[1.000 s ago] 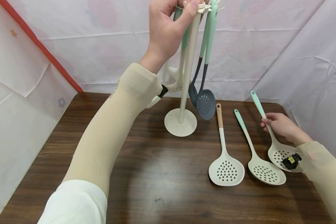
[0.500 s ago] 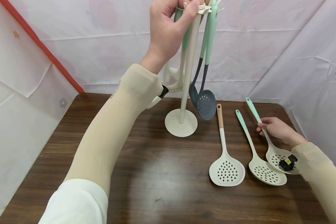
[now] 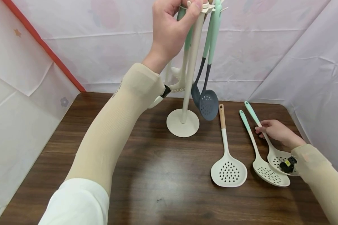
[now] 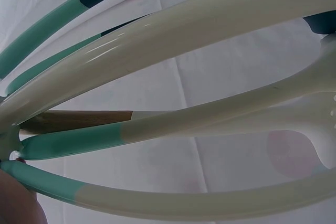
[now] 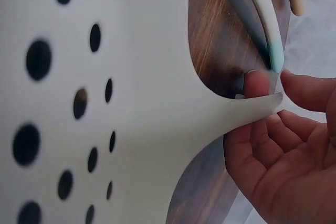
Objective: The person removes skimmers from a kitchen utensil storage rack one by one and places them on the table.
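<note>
My left hand (image 3: pixel 171 28) is raised and grips the top of a cream utensil rack (image 3: pixel 190 78), where several mint handles hang. Up close, the left wrist view shows the rack pole (image 4: pixel 184 30) and the mint-and-cream handles (image 4: pixel 73 142). A dark slotted spoon (image 3: pixel 208 104) and a cream ladle hang from the rack. At the right, my right hand (image 3: pixel 273 131) pinches the stem of a cream slotted spoon (image 3: pixel 276 157) with a mint handle. The spoon lies low over the table. In the right wrist view its perforated head (image 5: pixel 105 103) fills the frame, with my fingertips (image 5: pixel 260 85) on its neck.
Two more cream slotted utensils lie on the dark wooden table (image 3: pixel 129 175): one with a wooden handle (image 3: pixel 228 170), and one with a mint handle (image 3: pixel 270 175) just left of the held spoon. The rack's round base (image 3: pixel 183 123) stands mid-table. Cloth walls close in on three sides.
My right hand has lowered the mint-handled spoon and swung its handle left, closer to the neighbouring spoon. The left hand stays at the rack top.
</note>
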